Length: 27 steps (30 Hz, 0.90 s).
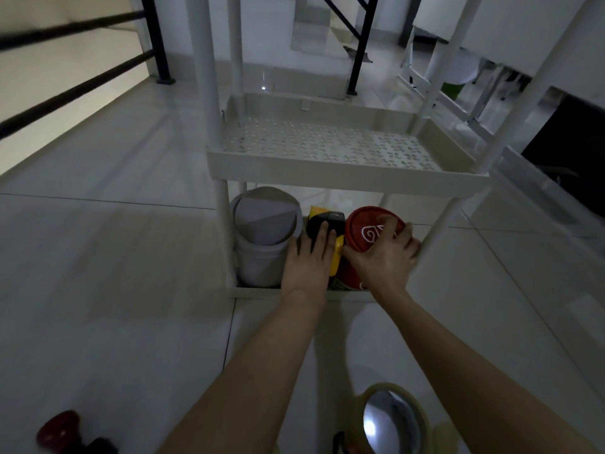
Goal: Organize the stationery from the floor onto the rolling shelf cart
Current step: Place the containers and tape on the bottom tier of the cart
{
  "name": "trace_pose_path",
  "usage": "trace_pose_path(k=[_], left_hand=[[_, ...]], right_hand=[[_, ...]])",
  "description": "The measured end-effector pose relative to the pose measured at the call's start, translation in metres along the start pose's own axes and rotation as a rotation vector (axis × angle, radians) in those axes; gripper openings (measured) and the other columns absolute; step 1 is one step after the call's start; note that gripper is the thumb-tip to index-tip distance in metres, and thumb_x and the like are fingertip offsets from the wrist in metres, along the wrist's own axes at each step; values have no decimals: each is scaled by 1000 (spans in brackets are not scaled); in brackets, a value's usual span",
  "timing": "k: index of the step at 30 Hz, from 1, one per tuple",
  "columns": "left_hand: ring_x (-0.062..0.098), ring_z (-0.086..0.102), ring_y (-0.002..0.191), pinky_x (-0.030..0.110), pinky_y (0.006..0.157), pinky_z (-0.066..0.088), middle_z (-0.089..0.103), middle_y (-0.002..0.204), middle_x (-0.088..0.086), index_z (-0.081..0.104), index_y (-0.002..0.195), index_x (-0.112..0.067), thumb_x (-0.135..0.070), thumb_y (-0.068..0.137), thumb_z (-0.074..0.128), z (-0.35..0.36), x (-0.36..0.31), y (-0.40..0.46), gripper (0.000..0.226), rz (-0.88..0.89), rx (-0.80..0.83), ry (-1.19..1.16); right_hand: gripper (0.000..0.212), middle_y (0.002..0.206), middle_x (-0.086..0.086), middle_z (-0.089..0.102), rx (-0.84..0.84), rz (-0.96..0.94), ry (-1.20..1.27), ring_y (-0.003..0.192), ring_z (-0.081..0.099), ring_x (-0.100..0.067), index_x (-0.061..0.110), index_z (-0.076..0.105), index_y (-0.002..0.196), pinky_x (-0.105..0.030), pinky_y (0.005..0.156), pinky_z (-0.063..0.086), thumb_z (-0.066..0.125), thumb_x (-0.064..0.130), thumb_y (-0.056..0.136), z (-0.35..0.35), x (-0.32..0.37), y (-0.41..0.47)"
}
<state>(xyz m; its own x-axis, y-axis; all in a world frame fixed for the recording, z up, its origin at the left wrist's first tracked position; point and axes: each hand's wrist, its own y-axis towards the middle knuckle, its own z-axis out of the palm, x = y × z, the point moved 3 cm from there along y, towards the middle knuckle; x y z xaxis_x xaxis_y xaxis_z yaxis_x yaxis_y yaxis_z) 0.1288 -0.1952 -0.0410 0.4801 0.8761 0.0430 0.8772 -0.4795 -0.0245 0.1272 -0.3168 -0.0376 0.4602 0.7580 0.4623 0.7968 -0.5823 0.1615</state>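
On the pale tiled floor (114, 257), the rolling cart's (343, 173) bottom shelf holds an upright grey bin (262, 237) at 9 o'clock. The left hand (309, 260) lies flat on a black-yellow item (327, 221), long axis toward 12; the right hand (383, 257) grips the upright red container (363, 231). A tape roll (393, 421) lies at 6.

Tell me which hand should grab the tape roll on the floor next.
Probably the right hand: the tape roll lies under the right forearm, while the left hand rests on the black-and-yellow item.
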Motion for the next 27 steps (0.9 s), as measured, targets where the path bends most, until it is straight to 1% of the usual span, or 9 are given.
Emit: trace_pose_path(k=[5, 10, 12, 17, 19, 21, 23, 25, 27], left_hand=[[37, 8, 144, 47, 117, 11, -14, 157, 14, -14, 148, -6, -16, 96, 42, 5, -5, 0, 77, -13, -5, 44], [36, 23, 135, 46, 109, 25, 12, 152, 17, 14, 144, -7, -21, 95, 42, -6, -5, 8, 58, -48, -65, 41], [35, 21, 136, 48, 111, 21, 20, 146, 18, 20, 139, -8, -19, 96, 39, -10, -7, 14, 48, -30, -104, 116], [40, -4, 144, 52, 116, 7, -3, 156, 18, 6, 146, -9, -15, 99, 28, 0, -9, 22, 53, -1, -45, 171], [40, 6, 143, 49, 114, 17, 1, 155, 21, 6, 144, -5, -10, 97, 29, -2, -7, 22, 53, -21, -30, 149], [35, 31, 135, 42, 105, 34, 26, 148, 18, 12, 134, -4, -15, 91, 43, 0, -5, 21, 54, -1, -130, 181], [20, 60, 104, 30, 81, 50, 62, 117, 3, 30, 112, -9, -37, 61, 71, -4, 0, 15, 72, -53, -159, 254], [12, 66, 86, 24, 67, 51, 70, 97, -6, 46, 108, -14, -45, 38, 79, 1, 1, 14, 83, -104, -179, 262], [14, 64, 103, 27, 77, 51, 66, 117, -2, 51, 122, -16, -49, 54, 74, 4, -1, 13, 79, -86, -160, 244]], right_hand=[[88, 154, -18, 10, 17, -49, -55, 137, 12, -46, 14, 21, 145, -53, 110, 18, 62, 51, 77, 2, -4, -5], [87, 150, -16, 21, -32, 14, 14, 135, 19, -43, 13, 24, 142, -53, 106, 24, 62, 53, 75, 6, -4, -4], [86, 149, -16, 24, -33, 51, 43, 134, 22, -42, 13, 25, 142, -53, 106, 26, 62, 52, 75, 8, -2, -1], [71, 145, -19, 29, 23, 51, 23, 134, 22, -42, 12, 32, 138, -53, 105, 31, 57, 50, 83, 11, -4, 5], [68, 148, -20, 23, 107, -70, -153, 138, 14, -43, 13, 27, 141, -55, 107, 28, 54, 43, 87, 18, -1, -1], [67, 151, -19, 16, 176, -147, -255, 140, 6, -44, 15, 20, 144, -58, 109, 23, 53, 34, 90, 23, -1, -5], [66, 153, -17, 12, 213, -218, -320, 141, 4, -43, 16, 18, 145, -60, 110, 18, 53, 30, 91, 24, -5, -4], [60, 154, -16, 13, 203, -285, -387, 142, 6, -40, 14, 17, 145, -62, 110, 13, 48, 24, 94, 24, -5, -5], [55, 154, -16, 13, 182, -326, -420, 143, 6, -38, 12, 14, 146, -64, 109, 8, 39, 17, 97, 25, -3, -9]])
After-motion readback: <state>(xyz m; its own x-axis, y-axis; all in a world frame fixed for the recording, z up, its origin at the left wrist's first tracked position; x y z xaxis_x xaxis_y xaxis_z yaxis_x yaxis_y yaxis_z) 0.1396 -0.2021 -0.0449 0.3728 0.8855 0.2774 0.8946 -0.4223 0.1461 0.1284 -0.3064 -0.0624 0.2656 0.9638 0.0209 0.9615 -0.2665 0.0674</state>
